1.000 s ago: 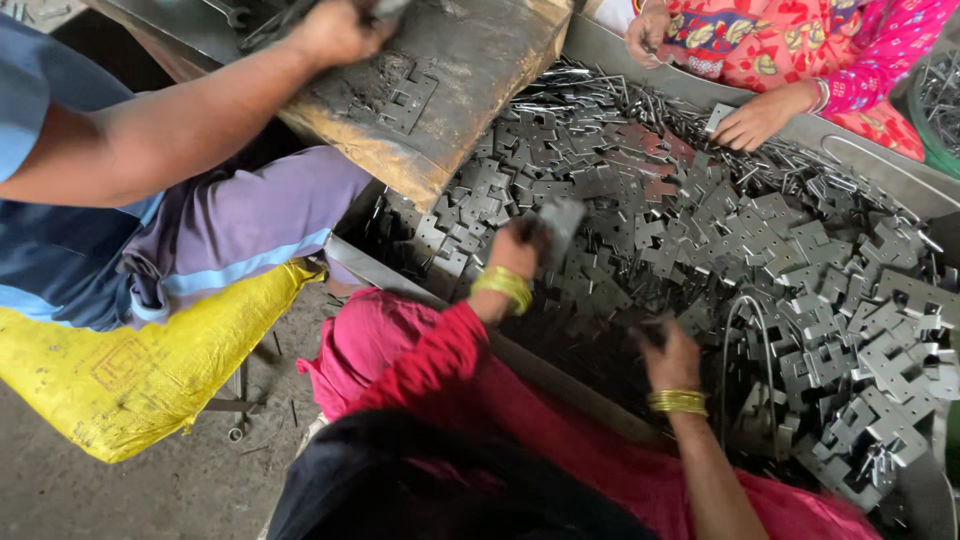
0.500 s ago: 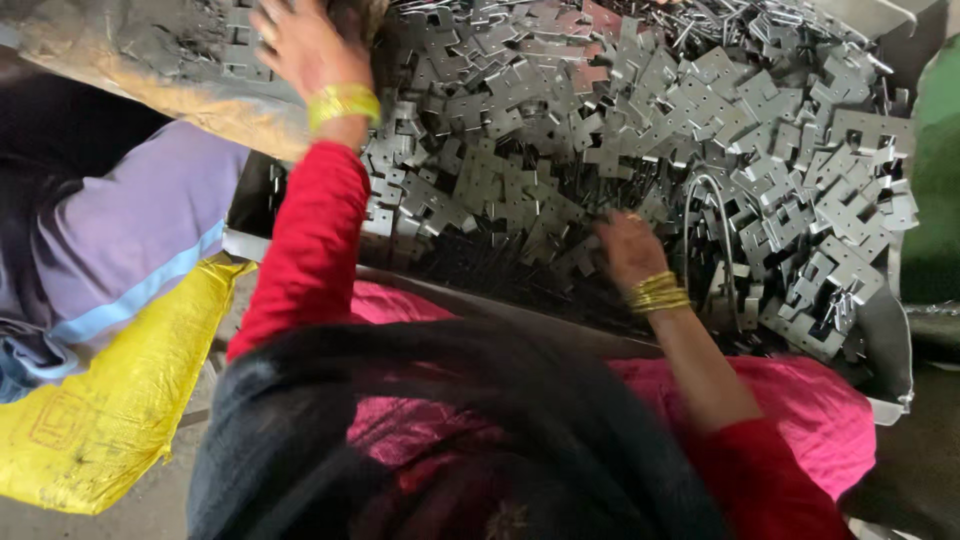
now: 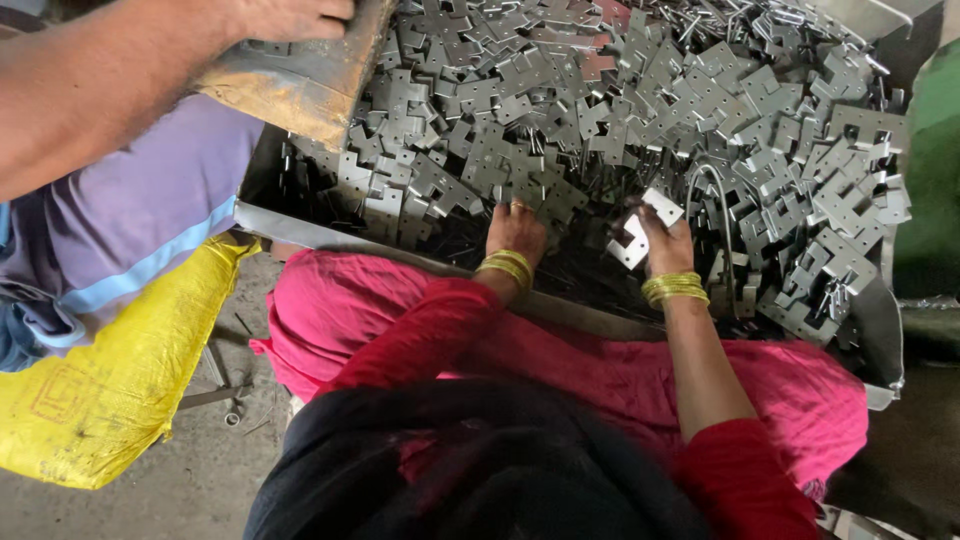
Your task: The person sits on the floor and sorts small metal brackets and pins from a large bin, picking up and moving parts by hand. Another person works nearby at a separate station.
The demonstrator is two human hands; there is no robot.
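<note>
The right hand (image 3: 665, 243) pinches a small flat stamped plate of pale grey metal (image 3: 640, 232) between thumb and fingers, lifted just clear of the pile, its long axis slanting from lower left up to upper right. The left hand (image 3: 515, 232) rests palm down with its fingers curled into the dark near edge of the pile, close beside the right; whether it has closed on a piece there cannot be told. Both wrists wear yellow bangles (image 3: 674, 287) over red sleeves (image 3: 420, 335). The great heap of interlocking grey stamped metal plates (image 3: 620, 100) lies ahead of both hands and spreads to the right, filling a shallow sheet-metal tray (image 3: 330, 232) whose near rim runs across the pink-clad lap (image 3: 600, 370). The left hand lies nearer the loose plates at centre. At upper left another person's bare arm (image 3: 110, 80) grips a rusty wooden board (image 3: 300, 85) tilted over the tray; a yellow sack (image 3: 110, 390) sits below. The dark strip under the hands hides what lies there, and the tray's far edge is cut off.
</note>
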